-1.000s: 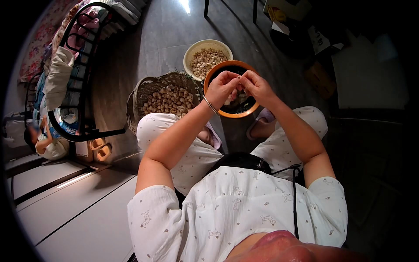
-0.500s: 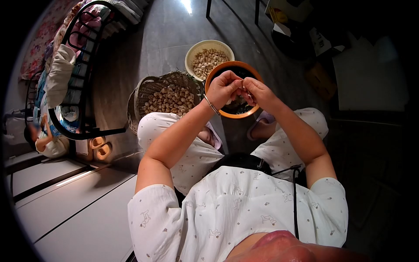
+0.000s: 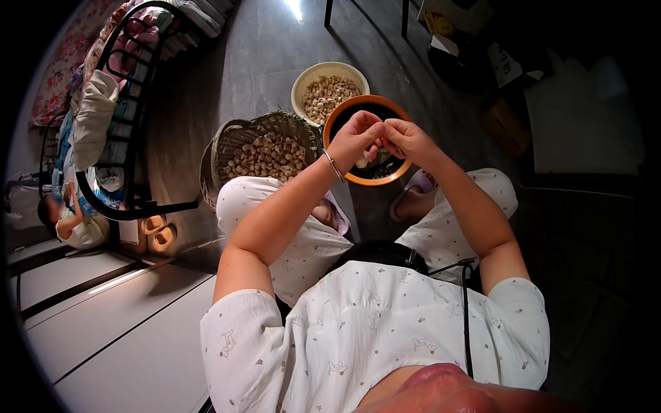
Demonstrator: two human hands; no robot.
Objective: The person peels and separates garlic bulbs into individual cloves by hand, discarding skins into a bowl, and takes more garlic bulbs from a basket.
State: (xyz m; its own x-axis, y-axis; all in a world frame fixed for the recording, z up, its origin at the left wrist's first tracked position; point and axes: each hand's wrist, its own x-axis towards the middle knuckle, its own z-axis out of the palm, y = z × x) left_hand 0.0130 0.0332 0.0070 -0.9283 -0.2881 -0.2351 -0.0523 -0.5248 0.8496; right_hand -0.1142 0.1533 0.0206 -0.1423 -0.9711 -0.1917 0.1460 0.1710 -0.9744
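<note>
The left hand (image 3: 354, 138) and the right hand (image 3: 412, 141) are brought together over an orange basin (image 3: 370, 182), their thumbs and forefingers pinched tip to tip; what is pinched there is too small to be made out. A pale garlic clove (image 3: 362, 162) is seen beneath the left fingers, though whether it is gripped by them cannot be told. Loose garlic cloves (image 3: 329, 98) are held in a cream bowl (image 3: 296, 96) just beside the basin, and garlic bulbs (image 3: 268, 158) are heaped in a wicker basket (image 3: 208, 162) by the left knee. For clean fingertip work, the piece is best steadied by one pinch while only a light, short pull is made with the other, so that the flesh is not nicked; with both wrists held low over the basin, scraps would be caught inside its rim.
</note>
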